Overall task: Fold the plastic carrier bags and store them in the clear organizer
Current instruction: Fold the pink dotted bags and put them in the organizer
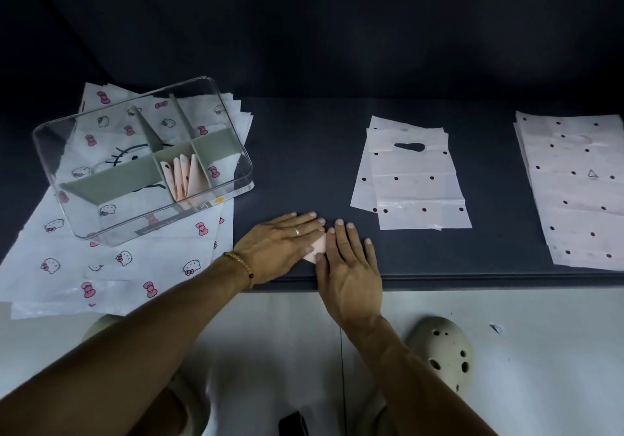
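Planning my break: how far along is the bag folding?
Done: a few folded pink bags stand in the clear organizer. In hand: left hand and right hand press a small pink folded bag flat. Left: three flat stacks.

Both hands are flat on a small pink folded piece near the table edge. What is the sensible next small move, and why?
Probably pinch the folded pink bag with one hand and carry it to the clear organizer. The left hand and right hand press it flat with straight fingers, it already looks small, and similar folded pink bags stand in one compartment.
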Tool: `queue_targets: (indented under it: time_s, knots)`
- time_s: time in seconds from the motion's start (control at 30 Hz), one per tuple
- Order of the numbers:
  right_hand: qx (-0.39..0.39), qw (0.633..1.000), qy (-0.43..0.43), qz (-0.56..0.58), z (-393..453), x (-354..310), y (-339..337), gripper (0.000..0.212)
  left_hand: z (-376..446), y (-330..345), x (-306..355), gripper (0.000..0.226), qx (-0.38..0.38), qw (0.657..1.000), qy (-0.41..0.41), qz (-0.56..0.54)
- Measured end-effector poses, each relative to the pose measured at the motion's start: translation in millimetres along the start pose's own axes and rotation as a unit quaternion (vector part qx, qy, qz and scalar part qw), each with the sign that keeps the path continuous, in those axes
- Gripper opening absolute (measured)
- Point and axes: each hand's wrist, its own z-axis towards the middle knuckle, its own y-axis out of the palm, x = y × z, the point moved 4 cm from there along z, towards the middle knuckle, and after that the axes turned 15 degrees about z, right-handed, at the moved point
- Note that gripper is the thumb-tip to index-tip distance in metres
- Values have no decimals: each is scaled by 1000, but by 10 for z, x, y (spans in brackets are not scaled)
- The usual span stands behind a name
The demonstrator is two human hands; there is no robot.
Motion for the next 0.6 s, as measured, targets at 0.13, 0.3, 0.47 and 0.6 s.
queue_targets:
  time_s: [0.13,0.3,0.47,0.6]
  knots:
    - [-15,1000,0,6,4,9,-1,47,-65,56,-369,45,-37,999,-34,12]
    - [-18,1000,2,-3,1,3,12,48,-165,7,-583,42,-29,991,-126,-39]
    - [-17,1000,0,7,3,-4,10,48,-36,-85,-335,45,-9,976,-202,-86]
    - [-20,999,-7,31,8,0,-17,46,110,-146,-246,31,-13,972,-214,-91]
